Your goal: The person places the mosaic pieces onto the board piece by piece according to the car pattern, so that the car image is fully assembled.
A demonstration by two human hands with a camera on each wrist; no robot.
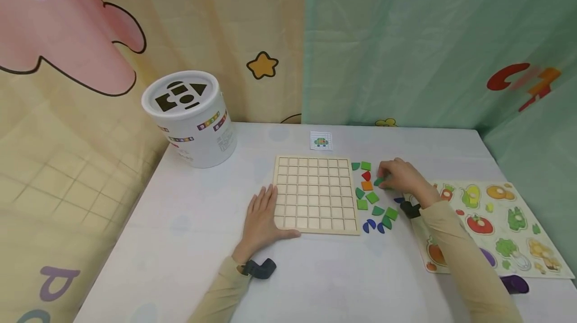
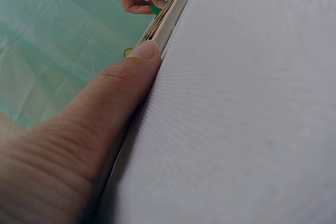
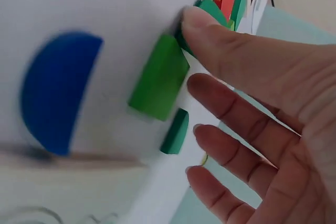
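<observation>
On the near right of the table [image 1: 342, 283], purple piece [image 1: 516, 284]: lies just beside the picture puzzle [image 1: 501, 228], partly behind the right sleeve [image 1: 469, 258]; I count it outside the work in hand.
Left hand [image 1: 262, 223]: holds nothing; from here I see its fingers straight along the grid board's left edge and its thumb out along the near edge, which I take as steadying.
Grid board [image 1: 315, 195]: flat mid-table, every cell that I can make out bare. I judge the work barely begun: no piece sits in a cell, and all the laying-in is left.
Loose pieces: strewn just right of the board, ready to hand. I see blue pieces [image 1: 371, 223], green squares [image 1: 372, 197], an orange square [image 1: 367, 186], a red piece [image 1: 366, 176] and several rounded dark green ones.
Right hand [image 1: 401, 175]: pinches one dark green piece [image 1: 378, 182] between thumb and finger, away from the cells; whether it is clear of the table I cannot tell.
Bucket [image 1: 196, 135]: lidded, upright at the far left, apart from the work.
Card [image 1: 321, 141]: flat beyond the board's far edge, its coloured figure too small for me to read piece by piece.
</observation>
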